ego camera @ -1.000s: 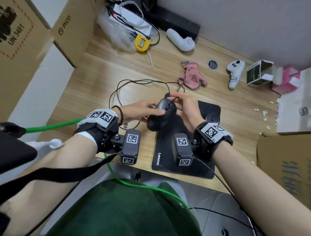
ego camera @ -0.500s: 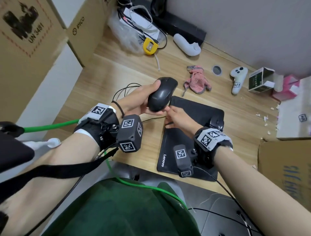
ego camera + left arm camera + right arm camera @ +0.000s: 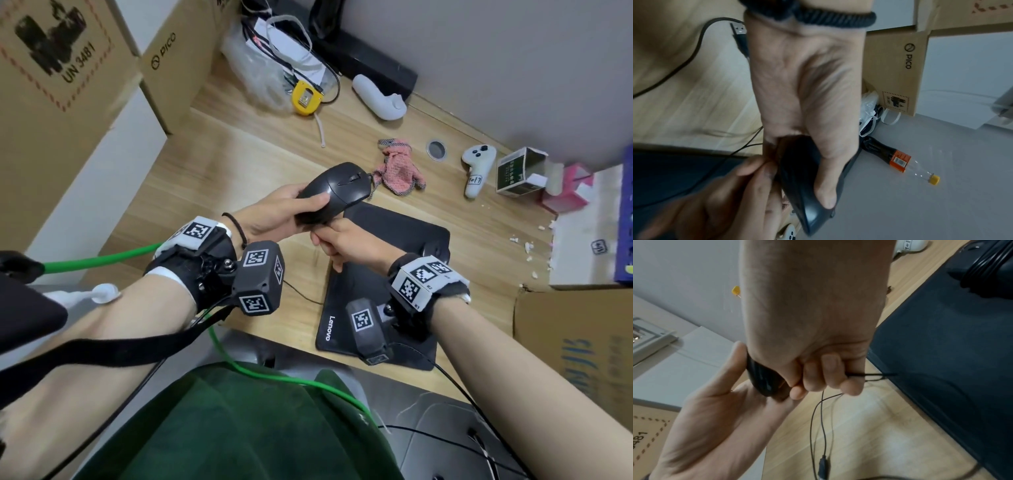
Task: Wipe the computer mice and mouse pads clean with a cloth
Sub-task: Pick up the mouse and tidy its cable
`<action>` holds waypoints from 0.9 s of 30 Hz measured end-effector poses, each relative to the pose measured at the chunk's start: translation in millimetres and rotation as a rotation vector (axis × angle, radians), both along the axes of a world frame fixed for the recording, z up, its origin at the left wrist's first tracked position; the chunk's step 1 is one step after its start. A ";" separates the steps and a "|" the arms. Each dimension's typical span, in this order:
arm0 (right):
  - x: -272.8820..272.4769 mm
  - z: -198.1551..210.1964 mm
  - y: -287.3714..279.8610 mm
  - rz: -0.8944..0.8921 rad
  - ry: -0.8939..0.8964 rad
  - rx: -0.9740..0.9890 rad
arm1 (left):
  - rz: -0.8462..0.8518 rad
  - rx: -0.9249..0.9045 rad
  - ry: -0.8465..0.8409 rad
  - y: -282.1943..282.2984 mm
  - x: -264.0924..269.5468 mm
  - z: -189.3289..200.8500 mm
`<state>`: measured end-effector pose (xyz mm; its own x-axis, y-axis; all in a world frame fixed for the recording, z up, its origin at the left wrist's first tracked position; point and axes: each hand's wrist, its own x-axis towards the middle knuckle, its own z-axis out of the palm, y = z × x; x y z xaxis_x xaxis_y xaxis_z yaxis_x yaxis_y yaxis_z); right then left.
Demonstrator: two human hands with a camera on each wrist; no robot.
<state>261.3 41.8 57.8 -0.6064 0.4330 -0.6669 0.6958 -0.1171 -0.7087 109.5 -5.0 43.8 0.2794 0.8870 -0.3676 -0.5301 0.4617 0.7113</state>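
My left hand grips a black wired mouse and holds it in the air over the desk, thumb on its top side. Just beneath it my right hand curls its fingers round the mouse cable, which hangs down to a USB plug. A black Lenovo mouse pad lies under the hands. A second black mouse with a coiled cable sits on the pad's far right part. The pink cloth lies crumpled on the desk behind the pad, untouched.
Cardboard boxes stand along the left, another box at the right. Two white controllers, a yellow tape measure, a green carton and a plastic bag of cables lie at the back.
My left hand has lifted the mouse off the pad and turned it upward. My right hand left its top, dropped beneath it and closed round the cable.
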 end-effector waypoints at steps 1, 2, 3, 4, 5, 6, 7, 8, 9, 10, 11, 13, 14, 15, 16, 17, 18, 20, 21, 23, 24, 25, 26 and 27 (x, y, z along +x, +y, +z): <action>1.1 0.1 -0.6 0.006 -0.012 0.016 | 0.040 -0.017 0.000 1.8 2.2 -0.4; 2.6 -0.7 -1.0 0.012 -0.031 0.035 | 0.096 -0.055 0.037 3.8 3.7 -1.5; 4.2 -0.7 -1.2 0.022 -0.061 0.056 | 0.155 -0.106 0.107 5.9 4.4 -4.3; 6.7 -1.4 -0.5 0.028 -0.086 0.078 | 0.205 -0.158 0.193 7.7 4.0 -7.2; 9.5 -0.7 0.5 0.025 -0.107 0.099 | 0.237 -0.196 0.295 8.4 1.7 -10.8; 12.5 0.0 2.7 0.006 -0.120 0.119 | 0.236 -0.204 0.416 7.8 -2.1 -14.8; 15.7 1.8 5.8 -0.023 -0.126 0.143 | 0.189 -0.171 0.576 6.0 -7.0 -19.3; 18.5 3.7 9.2 -0.058 -0.119 0.168 | 0.088 -0.114 0.762 3.7 -12.7 -22.8; 20.8 6.7 12.8 -0.090 -0.103 0.197 | -0.041 -0.058 0.908 1.0 -16.8 -25.2; 22.2 7.8 17.2 -0.114 -0.086 0.234 | -0.156 -0.029 0.983 -2.0 -19.1 -25.6; 22.3 9.4 21.0 -0.133 -0.072 0.273 | -0.230 -0.046 0.963 -5.5 -19.3 -23.7; 21.0 8.8 28.2 -0.183 -0.030 0.330 | -0.299 -0.150 0.717 -13.5 -17.6 -18.7; 20.7 7.5 30.5 -0.205 -0.019 0.352 | -0.323 -0.183 0.564 -17.3 -17.6 -16.0; 20.0 8.0 31.2 -0.221 -0.015 0.367 | -0.361 -0.185 0.438 -20.7 -18.4 -13.4; 19.1 8.7 30.9 -0.223 -0.009 0.370 | -0.397 -0.167 0.343 -23.3 -20.1 -10.6; 17.8 10.6 29.1 -0.207 0.008 0.360 | -0.416 -0.139 0.261 -25.1 -21.9 -8.0; 15.8 11.6 26.1 -0.185 0.032 0.332 | -0.412 -0.116 0.196 -26.1 -23.9 -4.1; 12.9 10.8 20.2 -0.180 0.084 0.225 | -0.356 -0.087 0.110 -25.9 -25.7 1.0; 12.3 10.8 17.8 -0.209 0.101 0.157 | -0.324 -0.076 0.088 -25.9 -25.5 2.8; 11.9 11.7 14.1 -0.252 0.111 0.073 | -0.267 -0.080 0.069 -27.8 -25.6 2.1; 12.4 11.0 12.8 -0.255 0.116 0.048 | -0.243 -0.088 0.057 -29.2 -26.3 1.0; 13.9 11.1 11.9 -0.246 0.128 0.019 | -0.223 -0.096 0.039 -31.2 -27.5 -0.2; 15.3 11.0 10.5 -0.235 0.132 -0.001 | -0.212 -0.100 0.023 -33.0 -28.5 -0.5; 17.0 10.2 9.4 -0.227 0.131 -0.015 | -0.215 -0.095 0.010 -34.3 -29.3 0.3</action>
<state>278.3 51.2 68.0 -0.5762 0.5586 -0.5966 0.5529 -0.2711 -0.7879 80.2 -39.3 44.1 0.4544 0.7685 -0.4504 -0.4056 0.6287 0.6635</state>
